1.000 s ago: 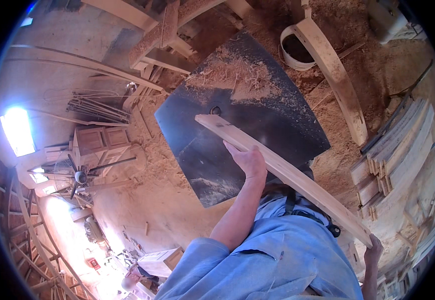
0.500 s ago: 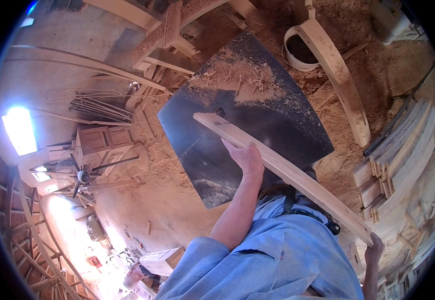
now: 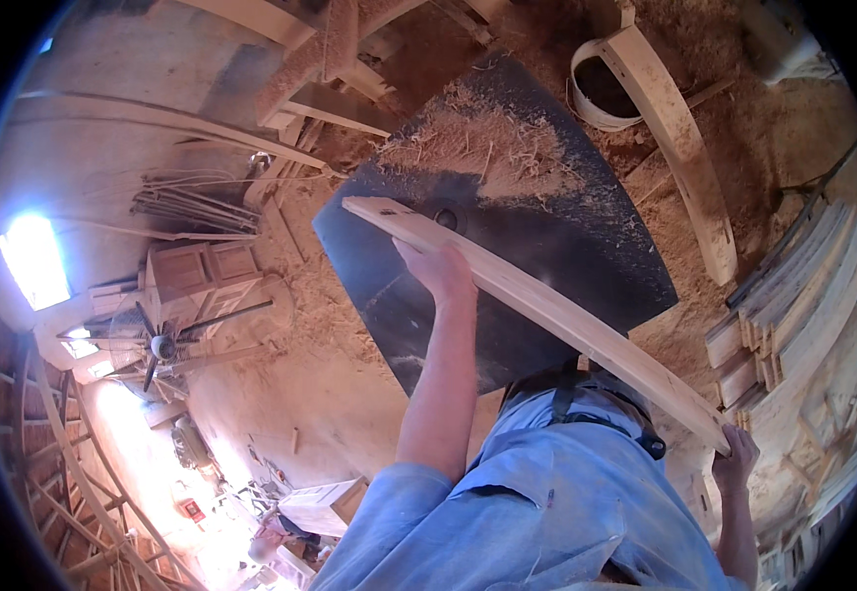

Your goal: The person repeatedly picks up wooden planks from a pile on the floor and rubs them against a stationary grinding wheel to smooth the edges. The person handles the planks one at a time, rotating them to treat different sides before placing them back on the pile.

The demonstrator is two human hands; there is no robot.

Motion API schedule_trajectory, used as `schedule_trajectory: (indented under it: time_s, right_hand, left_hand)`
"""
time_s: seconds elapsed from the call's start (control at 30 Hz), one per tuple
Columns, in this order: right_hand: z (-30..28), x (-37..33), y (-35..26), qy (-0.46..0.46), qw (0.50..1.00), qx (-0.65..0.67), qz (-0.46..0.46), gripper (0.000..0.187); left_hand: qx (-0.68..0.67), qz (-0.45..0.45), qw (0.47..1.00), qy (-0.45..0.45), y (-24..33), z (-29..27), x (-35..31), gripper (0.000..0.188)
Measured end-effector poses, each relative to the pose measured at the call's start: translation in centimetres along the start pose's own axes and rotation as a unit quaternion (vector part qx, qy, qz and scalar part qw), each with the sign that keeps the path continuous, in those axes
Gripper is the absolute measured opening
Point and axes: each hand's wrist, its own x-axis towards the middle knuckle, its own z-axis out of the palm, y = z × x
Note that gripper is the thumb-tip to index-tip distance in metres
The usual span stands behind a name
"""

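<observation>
A long, pale wooden board slants across in front of me, from the dark worktable down to the right. My left hand is closed on its near edge, a short way from the far left end, where a small slot is cut. At the opposite end my right hand grips the board, fingers wrapped round it. Beneath the board lies the dark flat table top, with a round dark spindle standing close to the board's far edge. Wood shavings cover the table's far part.
Past the table's far right stand a white bucket and a curved timber. Stacked curved boards lie at the right. A standing fan and a wooden cabinet are at left. Another person shows at the lower left.
The board has shifted left across the table, and its left end has passed the spindle. My left hand moved left with it; my right hand rose slightly, still gripping.
</observation>
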Motion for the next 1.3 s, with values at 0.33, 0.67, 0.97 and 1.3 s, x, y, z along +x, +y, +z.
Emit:
schedule_trajectory:
  time_s: [0.33, 0.67, 0.97, 1.3]
  right_hand:
    - [2.5, 9.0, -6.8, 0.041, 0.998, -0.014, -0.044, 0.023]
    - [4.9, 18.7, -15.1, 0.02, 0.998, -0.006, -0.055, 0.03]
    - [7.3, 24.5, -20.8, 0.016, 0.996, -0.004, -0.083, 0.034]
    - [10.6, 32.1, -26.6, 0.029, 0.984, -0.022, -0.177, 0.036]
  left_hand:
    - [-0.031, 0.017, 0.999, -0.001, 1.1, -1.1, 10.4, 0.077]
    - [0.045, -0.023, 0.998, 0.047, 1.5, -3.7, 23.0, 0.073]
    - [0.061, -0.004, 0.994, 0.094, -0.8, -7.6, 33.4, 0.05]
    - [0.033, -0.023, 0.992, 0.117, 0.2, -13.0, 40.7, 0.032]
